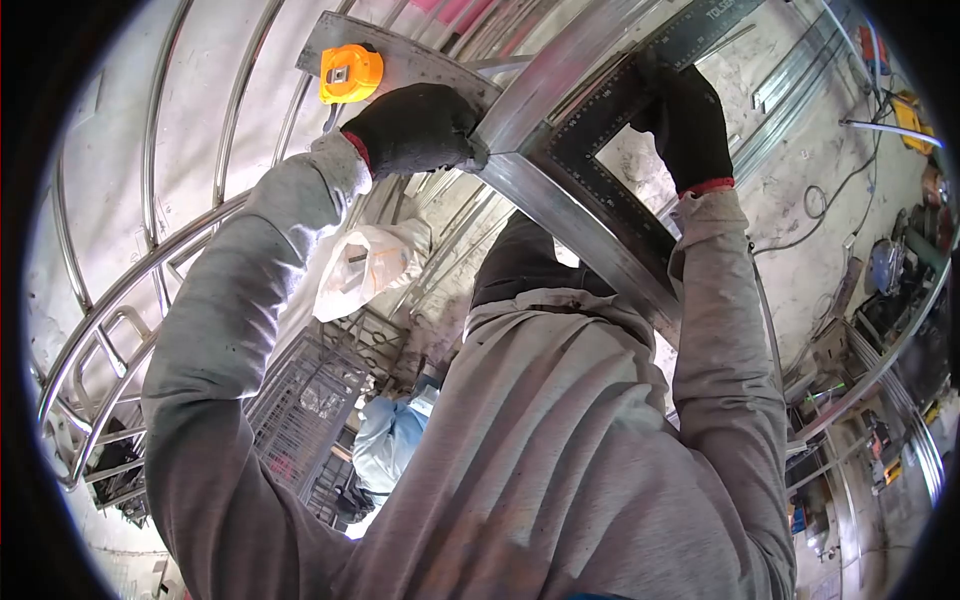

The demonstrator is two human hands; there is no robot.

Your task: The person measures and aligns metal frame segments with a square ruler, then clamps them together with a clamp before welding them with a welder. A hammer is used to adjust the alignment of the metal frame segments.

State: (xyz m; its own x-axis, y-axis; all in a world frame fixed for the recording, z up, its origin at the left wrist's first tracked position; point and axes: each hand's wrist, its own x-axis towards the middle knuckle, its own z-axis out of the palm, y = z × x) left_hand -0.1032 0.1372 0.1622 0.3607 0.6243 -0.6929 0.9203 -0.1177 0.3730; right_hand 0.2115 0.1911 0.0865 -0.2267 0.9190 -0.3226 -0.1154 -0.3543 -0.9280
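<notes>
My left hand (pixel 415 130), in a black glove with a red cuff, is closed against the corner of a metal tube frame (pixel 575 215); its fingertips are partly hidden. Inside that corner lies a black carpenter's square (pixel 615 200) with scale marks, its two legs along the frame's two sides. My right hand (pixel 690 130), gloved the same way, grips the square's upper leg with bent fingers. Just above my left hand, an orange tape measure (pixel 350 75) rests on a flat grey metal plate (pixel 430 72).
Curved shiny metal bars (pixel 150 150) stand at the left. A white bag (pixel 370 262) and a wire-mesh rack (pixel 300 405) are below. Another person in blue (pixel 390 440) is behind me. Cables (pixel 870 190), a yellow tool (pixel 912 120) and metal lengths (pixel 800 85) lie right.
</notes>
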